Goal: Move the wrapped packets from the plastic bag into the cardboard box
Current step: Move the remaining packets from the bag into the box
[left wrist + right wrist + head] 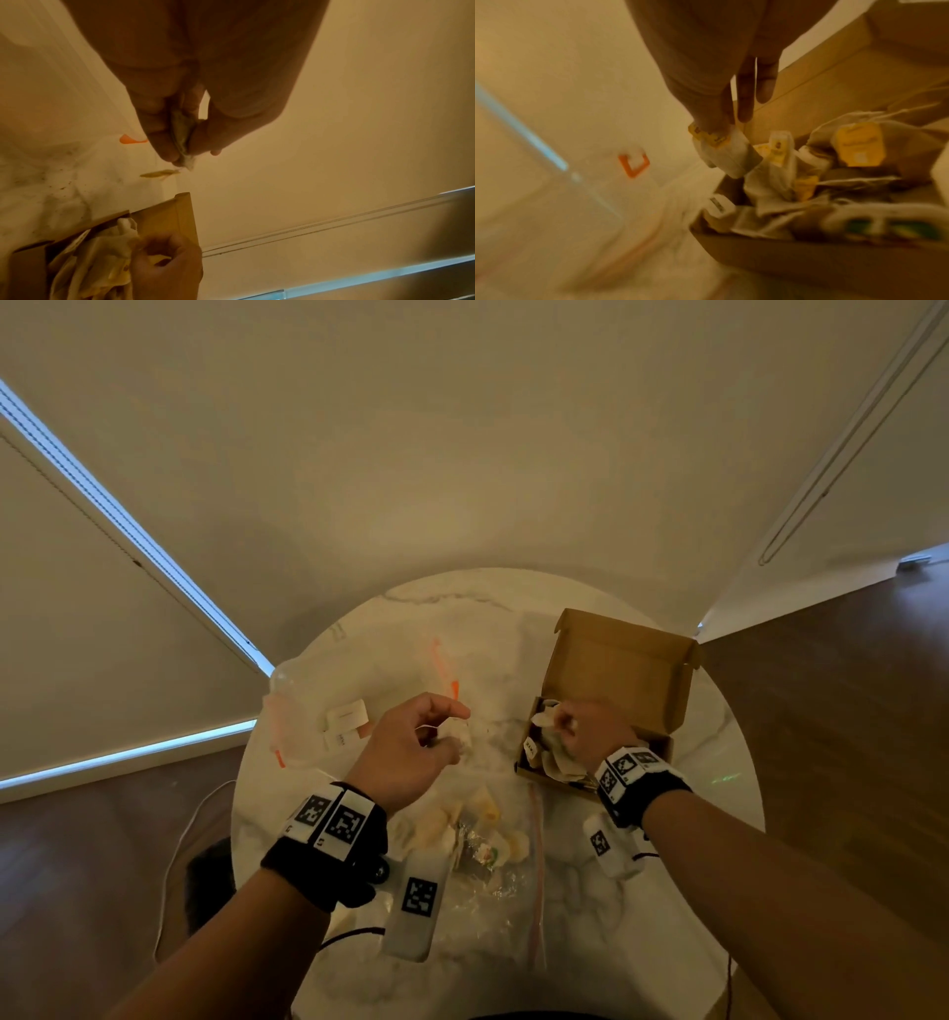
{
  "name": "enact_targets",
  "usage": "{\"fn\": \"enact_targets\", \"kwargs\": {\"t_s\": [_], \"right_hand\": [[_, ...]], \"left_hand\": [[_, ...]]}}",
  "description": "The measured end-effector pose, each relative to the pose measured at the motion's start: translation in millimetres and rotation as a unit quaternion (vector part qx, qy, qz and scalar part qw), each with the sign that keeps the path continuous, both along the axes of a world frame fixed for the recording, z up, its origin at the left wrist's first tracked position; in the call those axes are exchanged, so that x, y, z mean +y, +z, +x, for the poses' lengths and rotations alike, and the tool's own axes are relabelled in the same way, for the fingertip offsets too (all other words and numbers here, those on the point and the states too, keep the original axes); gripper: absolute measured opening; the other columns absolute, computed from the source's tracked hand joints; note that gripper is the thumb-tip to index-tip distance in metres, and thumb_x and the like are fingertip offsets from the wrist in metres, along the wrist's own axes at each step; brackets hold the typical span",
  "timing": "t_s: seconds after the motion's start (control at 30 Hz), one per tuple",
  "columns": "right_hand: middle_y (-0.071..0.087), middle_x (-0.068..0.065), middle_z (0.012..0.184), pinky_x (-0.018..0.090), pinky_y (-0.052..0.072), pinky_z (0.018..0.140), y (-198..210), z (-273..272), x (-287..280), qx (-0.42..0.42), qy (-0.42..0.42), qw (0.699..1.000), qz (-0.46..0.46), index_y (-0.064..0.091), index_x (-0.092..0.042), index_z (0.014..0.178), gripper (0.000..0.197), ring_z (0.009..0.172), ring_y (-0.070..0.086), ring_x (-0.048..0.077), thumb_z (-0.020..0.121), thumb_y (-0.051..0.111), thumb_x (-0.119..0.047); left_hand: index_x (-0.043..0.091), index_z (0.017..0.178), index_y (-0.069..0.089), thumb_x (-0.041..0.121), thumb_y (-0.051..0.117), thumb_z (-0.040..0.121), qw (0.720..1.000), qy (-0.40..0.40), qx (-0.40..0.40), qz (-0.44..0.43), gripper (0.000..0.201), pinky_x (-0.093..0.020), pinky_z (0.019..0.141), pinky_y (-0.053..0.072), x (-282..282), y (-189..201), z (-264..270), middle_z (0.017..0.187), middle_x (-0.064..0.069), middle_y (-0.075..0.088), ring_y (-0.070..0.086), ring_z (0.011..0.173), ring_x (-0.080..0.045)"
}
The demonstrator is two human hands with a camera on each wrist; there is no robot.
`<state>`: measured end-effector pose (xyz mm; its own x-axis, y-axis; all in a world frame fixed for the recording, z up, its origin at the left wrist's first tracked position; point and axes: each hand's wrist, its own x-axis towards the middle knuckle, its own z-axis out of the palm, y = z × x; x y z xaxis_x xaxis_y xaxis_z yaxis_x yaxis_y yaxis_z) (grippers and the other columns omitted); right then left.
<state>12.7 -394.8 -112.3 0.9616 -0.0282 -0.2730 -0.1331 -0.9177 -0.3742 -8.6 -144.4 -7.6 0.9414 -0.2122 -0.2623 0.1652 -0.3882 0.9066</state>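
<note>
L hand pinching a packet over table – R hand gripping another packet w/ fingers in cardboard box.

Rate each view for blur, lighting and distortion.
Head view: dim warm light, strong wide-angle bending of the walls, round table fairly sharp. Left wrist view: left hand in dark shadow against a bright wall, mildly soft. Right wrist view: heavy motion blur smears the cardboard box and the packet held by the right hand.
</note>
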Motion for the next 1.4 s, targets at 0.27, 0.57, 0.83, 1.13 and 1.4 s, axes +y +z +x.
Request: {"fn": "enact_targets", "kwargs": {"t_s": [0.27,0.57,0.83,1.13,1.4], "right_hand": [[0.052,0.007,0.123,0.034,0.041,0.097,11,-17,-12,0.063,0.067,0.993,-0.074,0.062,-0.030,0.123,0.034,0.114,0.049,0.028,0.090,0.058,-0.020],[0.071,-0.009,0.094,0.011,0.046,0.066,101,-41,45,-0.204,0.066,0.931,0.295,0.072,-0.020,0.103,0.018,0.080,0.063,0.004,0.085,0.070,-0.018],[0.068,-0.007,0.085,0.021,0.051,0.063,124,-53,64,-0.200,0.010,0.914,0.353,0.074,-0.019,0.094,0.012,0.069,0.061,0.008,0.084,0.073,-0.025],[0.070,0.003,0.071,0.019,0.051,0.061,144,-53,62,-0.184,-0.025,0.889,0.419,0.069,-0.009,0.080,0.006,0.064,0.063,0.009,0.084,0.069,-0.005],[0.066,-0.002,0.068,0.017,0.048,0.060,154,-55,59,-0.213,0.008,0.892,0.399,0.069,-0.011,0.082,0.007,0.062,0.060,0.008,0.085,0.069,-0.005]], "left_hand": [[0.028,0.099,0.067,0.005,0.074,0.080,0.998,0.047,0.014,-0.035,0.031,-0.039,0.089,0.056,3,-8,3,0.111,-0.003,0.066,0.067,0.095,-0.023],[0.006,0.101,0.067,-0.008,0.072,0.079,0.976,0.087,0.064,-0.188,0.027,-0.043,0.079,0.060,-16,9,-7,0.106,-0.026,0.065,0.068,0.090,-0.036],[0.000,0.108,0.062,-0.004,0.066,0.086,0.965,0.070,0.085,-0.237,0.023,-0.039,0.077,0.060,-10,24,-13,0.089,-0.014,0.066,0.069,0.077,-0.020],[0.008,0.109,0.065,0.013,0.064,0.092,0.982,-0.036,0.070,-0.170,0.018,-0.048,0.073,0.060,-2,39,-32,0.097,-0.016,0.073,0.072,0.085,-0.034],[0.019,0.105,0.073,0.023,0.072,0.087,0.989,-0.143,-0.042,-0.013,0.019,-0.039,0.086,0.058,9,36,-26,0.097,0.005,0.075,0.070,0.092,-0.013]]}}
